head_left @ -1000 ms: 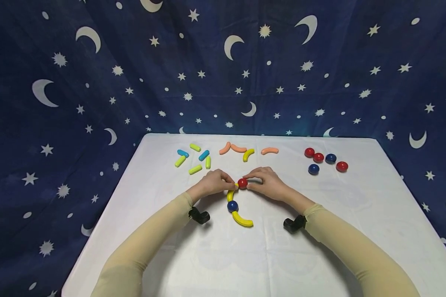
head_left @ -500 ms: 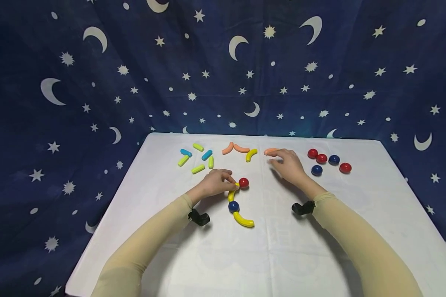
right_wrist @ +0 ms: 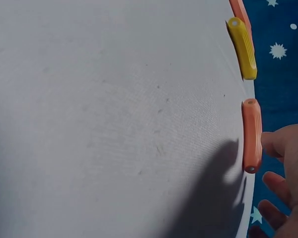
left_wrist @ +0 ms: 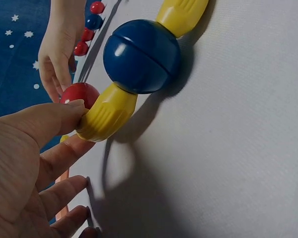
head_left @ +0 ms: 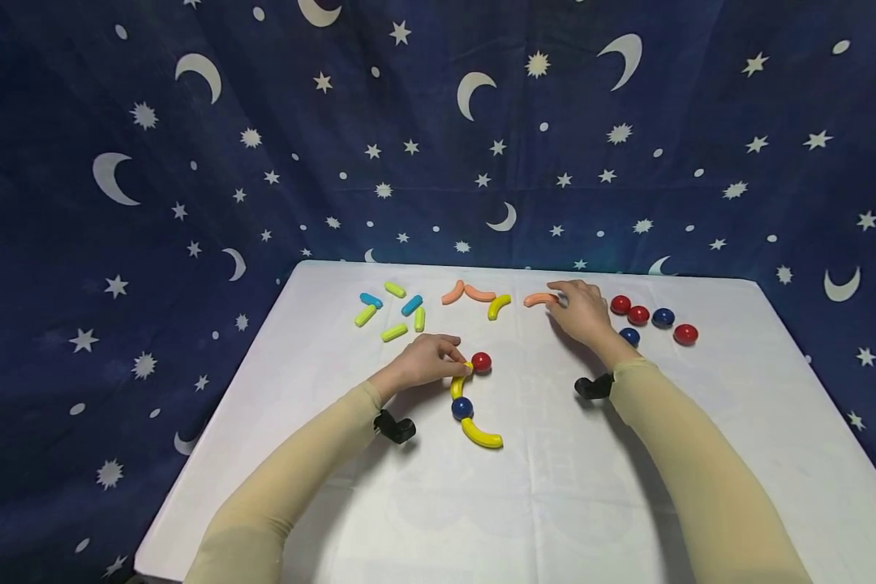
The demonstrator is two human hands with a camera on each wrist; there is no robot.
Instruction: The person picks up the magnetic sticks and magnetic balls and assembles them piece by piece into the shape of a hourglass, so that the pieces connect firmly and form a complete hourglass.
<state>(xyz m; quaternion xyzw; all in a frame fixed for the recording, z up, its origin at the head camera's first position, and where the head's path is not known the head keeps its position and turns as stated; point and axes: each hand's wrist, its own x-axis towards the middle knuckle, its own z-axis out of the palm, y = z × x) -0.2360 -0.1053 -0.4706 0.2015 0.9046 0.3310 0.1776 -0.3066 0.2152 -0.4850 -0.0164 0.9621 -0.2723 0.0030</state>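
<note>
One yellow curve (head_left: pixel 482 435) nearest, this side of the fingers of the left hand (head_left: pixel 427 359), touching a dark blue ball (head_left: pixel 462 408). Left thumb and forefinger pinching a second yellow curve (head_left: pixel 457 388) at that ball's far side, other fingers loosely spread. Single red ball (head_left: pixel 481 362) just beyond the pinch. Past and left of the left fingers: four lime sticks (head_left: pixel 394 332), two light blue sticks (head_left: pixel 412 306). Right of the right hand (head_left: pixel 582 312): three red balls (head_left: pixel 685 334), two other dark blue balls (head_left: pixel 663 318); left of its fingertips, a third yellow curve (head_left: pixel 499 307). Right fingers parted beside one end of an orange stick (head_left: pixel 538 299); touching or not, cannot tell.
</note>
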